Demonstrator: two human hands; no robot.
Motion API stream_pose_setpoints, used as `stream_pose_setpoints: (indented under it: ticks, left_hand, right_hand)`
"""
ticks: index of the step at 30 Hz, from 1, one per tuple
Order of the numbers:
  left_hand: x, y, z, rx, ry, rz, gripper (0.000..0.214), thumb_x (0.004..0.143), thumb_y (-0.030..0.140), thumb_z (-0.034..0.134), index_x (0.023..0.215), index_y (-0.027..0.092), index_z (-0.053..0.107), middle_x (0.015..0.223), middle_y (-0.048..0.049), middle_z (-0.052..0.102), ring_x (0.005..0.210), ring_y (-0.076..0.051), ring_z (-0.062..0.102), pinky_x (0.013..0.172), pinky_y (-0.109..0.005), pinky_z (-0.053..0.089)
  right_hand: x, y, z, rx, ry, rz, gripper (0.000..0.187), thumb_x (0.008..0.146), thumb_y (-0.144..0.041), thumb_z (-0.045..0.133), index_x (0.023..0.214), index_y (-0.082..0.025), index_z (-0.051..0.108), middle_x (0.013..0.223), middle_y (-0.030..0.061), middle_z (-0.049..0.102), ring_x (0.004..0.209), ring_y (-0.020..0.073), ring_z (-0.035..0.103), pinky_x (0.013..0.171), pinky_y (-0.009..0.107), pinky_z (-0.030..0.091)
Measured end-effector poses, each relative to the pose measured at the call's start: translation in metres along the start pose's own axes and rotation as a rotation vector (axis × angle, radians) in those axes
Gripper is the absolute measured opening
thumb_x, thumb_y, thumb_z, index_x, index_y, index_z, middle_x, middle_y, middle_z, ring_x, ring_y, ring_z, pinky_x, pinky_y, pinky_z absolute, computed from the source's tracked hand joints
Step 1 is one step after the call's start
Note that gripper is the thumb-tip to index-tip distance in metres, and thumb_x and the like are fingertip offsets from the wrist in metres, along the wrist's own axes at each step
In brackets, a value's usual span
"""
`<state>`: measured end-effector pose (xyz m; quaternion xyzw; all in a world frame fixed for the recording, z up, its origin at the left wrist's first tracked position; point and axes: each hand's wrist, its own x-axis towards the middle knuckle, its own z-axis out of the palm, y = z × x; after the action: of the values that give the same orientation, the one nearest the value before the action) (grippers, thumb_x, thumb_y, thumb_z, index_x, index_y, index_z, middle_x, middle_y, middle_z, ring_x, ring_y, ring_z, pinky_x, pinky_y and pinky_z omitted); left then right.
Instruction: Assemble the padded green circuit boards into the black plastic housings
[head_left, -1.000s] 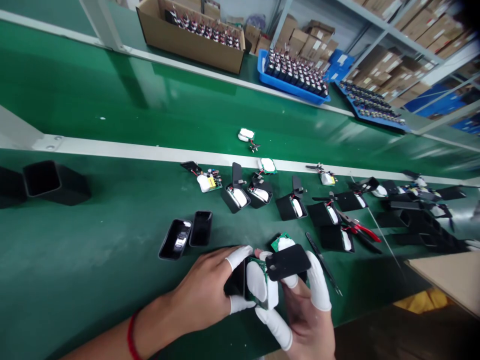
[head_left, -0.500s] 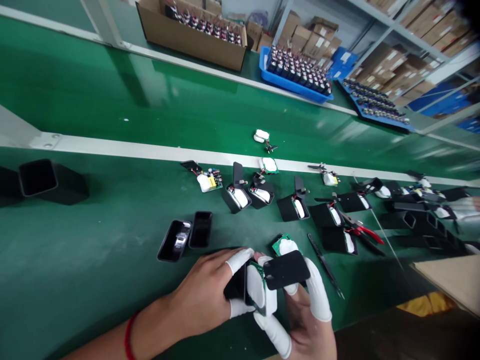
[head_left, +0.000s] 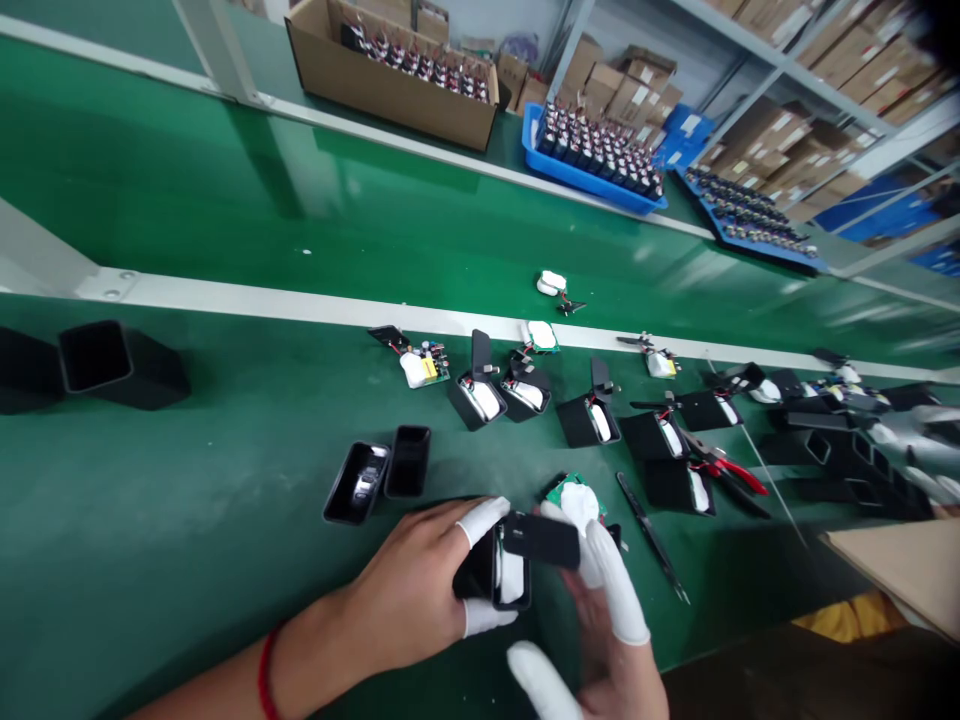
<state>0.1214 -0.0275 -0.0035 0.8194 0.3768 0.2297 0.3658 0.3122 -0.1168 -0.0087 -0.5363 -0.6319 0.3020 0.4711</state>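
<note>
Head view: left hand (head_left: 420, 580) grips black case (head_left: 474, 577); right hand (head_left: 619, 655) beside it.

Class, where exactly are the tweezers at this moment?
In the head view, the tweezers lie on the green table right of centre, between the right hand and the red-handled pliers.

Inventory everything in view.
Held housing: one, black, bottom centre
Flat cover: one, black, at its opening
Tweezers: one, dark, right of centre
Pliers: one, red-black, beyond tweezers
Open cases: two, black, left of centre
Tall housings: two, black, far left
Filled housings: several, black, bench
Boards: several, green, bench
Cartons: many, brown, shelves
Parts trays: two, blue, shelf
Workbench: one, green, foreground
Wristband: one, red, left wrist
Left hand: one, white-tipped, bottom
Right hand: one, white-tipped, bottom
</note>
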Motion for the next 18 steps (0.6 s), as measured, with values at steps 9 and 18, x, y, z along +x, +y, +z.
stream_pose_setpoints:
  ticks: [9,18]
  left_hand:
    - [-0.008,0.005,-0.006,0.128,0.096,0.107,0.078,0.081,0.041,0.070,0.149,0.021,0.036,0.141,-0.0028,0.057,0.122,-0.014,0.062,0.101,-0.022,0.052]
    - [-0.005,-0.019,0.013,-0.416,-0.037,-0.165,0.059,0.085,0.017,0.052,0.143,0.028,0.047,0.121,-0.0071,0.064,0.068,-0.011,0.063,0.071,-0.024,0.057]
  right_hand:
    - [0.007,-0.026,0.062,0.182,0.358,0.599,0.055,0.093,-0.056,0.060,0.128,-0.013,0.060,0.130,0.0070,0.063,0.118,0.0117,0.061,0.103,0.014,0.043]
    - [0.019,0.013,0.086,0.483,0.477,0.446,0.046,0.088,-0.053,0.066,0.114,-0.015,0.067,0.126,0.0121,0.064,0.114,0.0253,0.063,0.099,0.033,0.050]
